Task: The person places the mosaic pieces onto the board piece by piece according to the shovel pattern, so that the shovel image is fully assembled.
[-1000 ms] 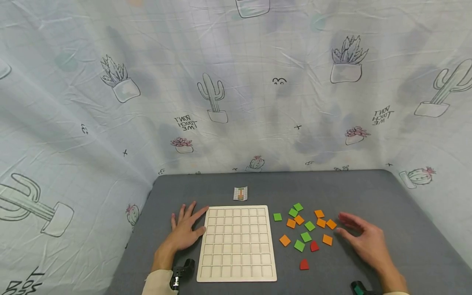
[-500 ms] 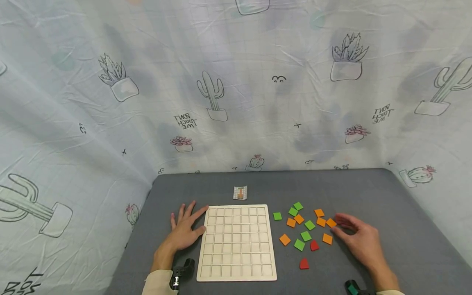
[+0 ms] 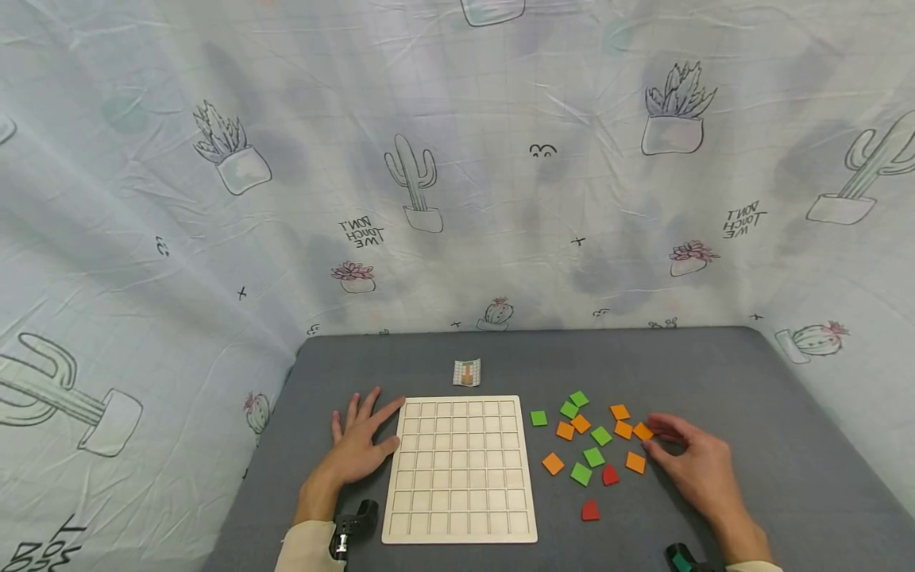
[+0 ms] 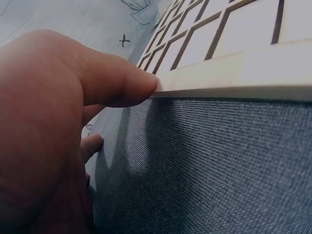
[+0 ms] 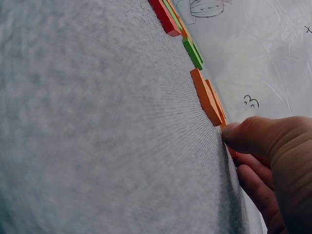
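Note:
My left hand (image 3: 357, 451) lies spread beside the wooden grid board (image 3: 460, 469), its thumb and index finger touching the board's left edge. In the left wrist view the thumb (image 4: 117, 80) presses against the board's rim (image 4: 234, 78). At the right of the loose tiles, my right hand (image 3: 696, 461) pinches an orange tile (image 3: 642, 430) between thumb and fingers, low over the table. The right wrist view has that thumb (image 5: 253, 134) against the tile's edge, the fingers partly hidden behind; another orange tile (image 5: 207, 100) lies nearer the camera.
Green tiles (image 3: 581, 474), orange tiles (image 3: 553, 464) and two red pieces (image 3: 589, 511) lie scattered right of the board on the grey table (image 3: 386, 361). A small printed card (image 3: 467, 372) lies behind the board. Patterned cloth (image 3: 493, 199) hangs around the table.
My right hand has moved left to the rightmost orange tile and taken hold of it. My left hand has stayed at the board.

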A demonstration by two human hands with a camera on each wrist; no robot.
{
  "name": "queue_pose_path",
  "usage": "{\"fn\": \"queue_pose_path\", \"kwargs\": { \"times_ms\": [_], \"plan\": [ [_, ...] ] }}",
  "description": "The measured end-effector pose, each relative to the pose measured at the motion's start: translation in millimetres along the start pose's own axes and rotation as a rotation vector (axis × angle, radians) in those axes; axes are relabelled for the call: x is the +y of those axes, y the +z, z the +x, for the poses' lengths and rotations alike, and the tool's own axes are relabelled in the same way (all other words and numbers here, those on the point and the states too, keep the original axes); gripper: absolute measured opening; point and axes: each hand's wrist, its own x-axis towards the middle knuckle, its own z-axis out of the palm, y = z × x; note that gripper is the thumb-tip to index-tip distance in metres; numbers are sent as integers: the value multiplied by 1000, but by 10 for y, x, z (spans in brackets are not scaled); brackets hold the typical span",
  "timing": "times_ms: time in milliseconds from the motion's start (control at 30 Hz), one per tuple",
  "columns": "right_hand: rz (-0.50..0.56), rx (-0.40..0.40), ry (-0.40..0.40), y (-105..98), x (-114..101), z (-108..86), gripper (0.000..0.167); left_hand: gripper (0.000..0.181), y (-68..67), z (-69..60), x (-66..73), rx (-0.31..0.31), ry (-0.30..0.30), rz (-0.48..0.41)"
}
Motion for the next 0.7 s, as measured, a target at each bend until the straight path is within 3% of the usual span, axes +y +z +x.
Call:
{"fn": "queue_pose_path", "kwargs": {
  "times_ms": [200,700],
  "plan": [
    [0,15,-6,4,-26,-9,40,64,-36,7,37,-57,-58,41],
    [77,43,-37,-128,-37,11,46,65,-26,15,43,-51,-63,47]
  ]
}}
